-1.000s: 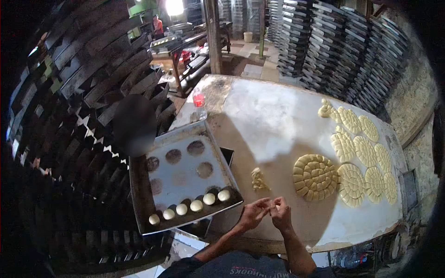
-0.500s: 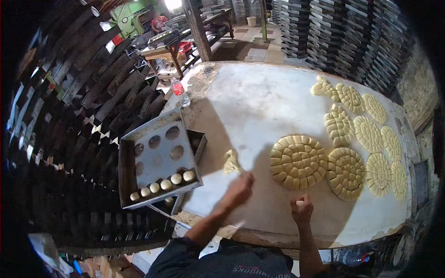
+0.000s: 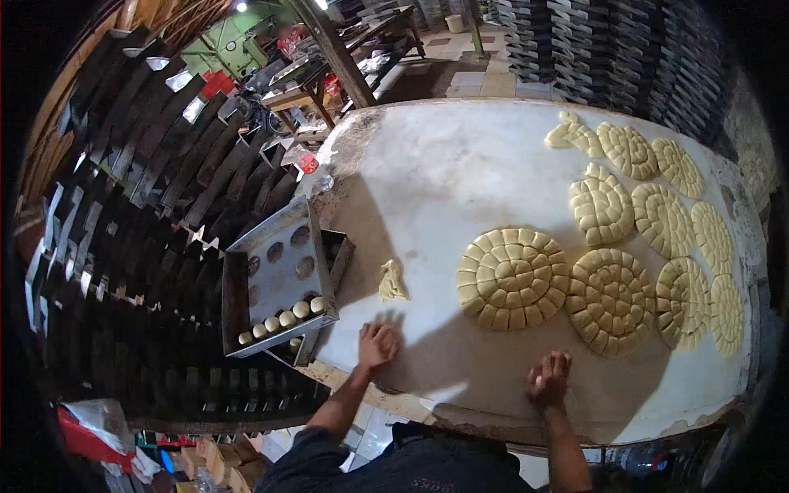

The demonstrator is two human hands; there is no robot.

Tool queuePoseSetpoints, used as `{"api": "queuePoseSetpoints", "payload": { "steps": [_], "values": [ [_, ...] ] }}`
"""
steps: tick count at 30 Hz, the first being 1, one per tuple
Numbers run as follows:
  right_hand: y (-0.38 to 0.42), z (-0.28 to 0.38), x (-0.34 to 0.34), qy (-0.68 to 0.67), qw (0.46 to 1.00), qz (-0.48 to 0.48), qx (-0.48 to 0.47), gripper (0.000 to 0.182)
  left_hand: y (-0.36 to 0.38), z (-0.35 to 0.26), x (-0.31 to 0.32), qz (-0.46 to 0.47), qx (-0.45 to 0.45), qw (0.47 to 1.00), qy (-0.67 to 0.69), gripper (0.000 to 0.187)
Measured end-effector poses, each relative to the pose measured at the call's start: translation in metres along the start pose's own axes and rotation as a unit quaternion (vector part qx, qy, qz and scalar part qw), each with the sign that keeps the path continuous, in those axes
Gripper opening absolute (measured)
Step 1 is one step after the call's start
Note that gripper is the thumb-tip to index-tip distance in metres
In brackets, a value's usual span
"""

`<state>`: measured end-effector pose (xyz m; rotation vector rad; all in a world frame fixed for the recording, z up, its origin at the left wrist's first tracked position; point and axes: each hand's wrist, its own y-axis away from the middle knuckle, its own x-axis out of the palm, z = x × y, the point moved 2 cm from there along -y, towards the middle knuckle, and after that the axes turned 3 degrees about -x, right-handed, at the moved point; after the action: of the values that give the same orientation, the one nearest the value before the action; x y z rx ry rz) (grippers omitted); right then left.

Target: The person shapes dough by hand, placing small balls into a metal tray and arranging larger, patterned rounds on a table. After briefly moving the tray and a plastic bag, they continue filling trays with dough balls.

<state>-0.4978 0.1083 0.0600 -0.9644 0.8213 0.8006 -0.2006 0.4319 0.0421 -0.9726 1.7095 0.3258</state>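
Observation:
My left hand [image 3: 380,345] is low over the table's near left part, its fingers curled; what lies under them, if anything, is hidden. To its right, my right hand [image 3: 549,380] is closed around a small piece of dough, mostly covered by the fingers. A large round of dough [image 3: 514,279], scored into small pieces in rings, lies ahead between my hands. Beside it is a second scored round [image 3: 611,301]. A ragged lump of dough [image 3: 393,281] sits just beyond my left hand. At left, a metal tray [image 3: 326,319] holds several dough balls [image 3: 286,319] in a row along its near side.
More scored dough rounds [image 3: 662,220] cover the table's right side. The pale worktable [image 3: 460,156] spreads out before me. A plastic bottle [image 3: 309,164] stands behind the tray. Stacks of dark trays [image 3: 156,279] rise at left and far right. A wooden post [image 3: 337,53] stands beyond the table.
My left hand has moved left and nearer me, away from the round. My right hand has shifted slightly right and nearer me. The camera view has tilted a little.

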Motion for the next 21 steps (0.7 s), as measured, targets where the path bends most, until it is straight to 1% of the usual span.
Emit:
{"api": "queuePoseSetpoints", "payload": {
  "steps": [1,2,3,4,5,6,7,8,9,10,11,12,13,14,15,16,17,18,19,20,21],
  "values": [
    [-0.015,0.002,0.019,-0.032,0.998,-0.027,0.042,0.022,-0.027,-0.021,0.012,-0.056,0.004,0.998,0.037,0.022],
    [-0.023,0.008,0.037,-0.064,0.993,-0.051,0.083,0.028,-0.041,-0.038,0.023,-0.058,-0.010,0.996,0.062,0.022],
    [-0.018,0.020,0.054,-0.063,0.993,-0.044,0.084,0.028,-0.043,-0.055,0.031,-0.059,-0.032,0.994,0.090,0.022],
    [-0.007,0.034,0.070,-0.042,0.997,-0.036,0.048,0.026,-0.040,-0.077,0.027,-0.013,-0.062,0.993,0.102,0.018],
    [0.002,0.040,0.076,-0.019,0.999,-0.034,0.010,0.025,-0.023,-0.074,0.037,-0.015,-0.069,0.992,0.107,0.018],
    [0.016,0.040,0.067,-0.015,0.999,-0.032,0.003,0.025,0.001,-0.068,0.054,-0.006,0.030,0.998,0.051,0.017],
    [0.035,0.042,0.053,-0.051,0.998,0.005,-0.034,0.021,0.017,-0.064,0.063,0.004,0.128,0.992,-0.008,0.016],
    [0.043,0.041,0.040,-0.086,0.993,0.043,-0.072,0.017,0.022,-0.055,0.056,-0.001,0.124,0.992,-0.007,0.016],
    [0.040,0.027,0.028,-0.086,0.992,0.046,-0.077,0.017,0.029,-0.039,0.041,0.023,0.133,0.990,0.041,0.014],
    [0.038,0.004,0.016,-0.078,0.995,0.046,-0.043,0.016,0.038,-0.021,0.027,0.047,0.141,0.985,0.089,0.013],
    [0.030,-0.009,0.013,-0.069,0.997,0.043,-0.009,0.016,0.036,0.025,0.042,-0.029,0.148,0.982,0.111,0.016],
    [0.014,-0.010,0.018,-0.065,0.997,0.039,-0.014,0.016,0.014,0.015,0.021,-0.011,0.068,0.996,0.063,0.017],
    [-0.006,-0.015,0.023,-0.041,0.998,0.022,0.052,0.016,-0.016,0.004,0.004,0.004,-0.014,1.000,0.018,0.019],
    [-0.024,-0.019,0.029,-0.016,0.993,0.005,0.116,0.017,-0.039,-0.001,0.010,-0.027,0.008,0.999,0.034,0.018],
    [-0.036,-0.015,0.042,-0.010,0.994,0.008,0.109,0.017,-0.052,-0.011,0.021,-0.053,0.025,0.997,0.049,0.018],
    [-0.044,-0.008,0.058,0.005,0.982,-0.070,0.177,0.018,-0.057,-0.015,0.043,-0.060,-0.015,0.993,0.100,0.015],
    [-0.043,0.002,0.066,0.021,0.959,-0.144,0.243,0.020,-0.059,-0.027,0.048,-0.034,0.007,0.994,0.107,0.014],
    [-0.040,0.019,0.069,0.030,0.962,-0.132,0.238,0.020,-0.052,-0.037,0.049,0.049,0.062,0.990,0.120,0.020],
    [-0.038,0.037,0.068,-0.022,0.966,-0.145,0.215,0.016,-0.035,-0.046,0.048,0.050,0.050,0.989,0.133,0.020],
    [-0.030,0.052,0.066,-0.074,0.966,-0.152,0.194,0.013,-0.009,-0.057,0.046,0.059,0.075,0.983,0.160,0.027],
    [-0.012,0.054,0.068,-0.065,0.970,-0.138,0.191,0.013,0.013,-0.060,0.039,0.067,0.102,0.975,0.184,0.034]
  ]
}}
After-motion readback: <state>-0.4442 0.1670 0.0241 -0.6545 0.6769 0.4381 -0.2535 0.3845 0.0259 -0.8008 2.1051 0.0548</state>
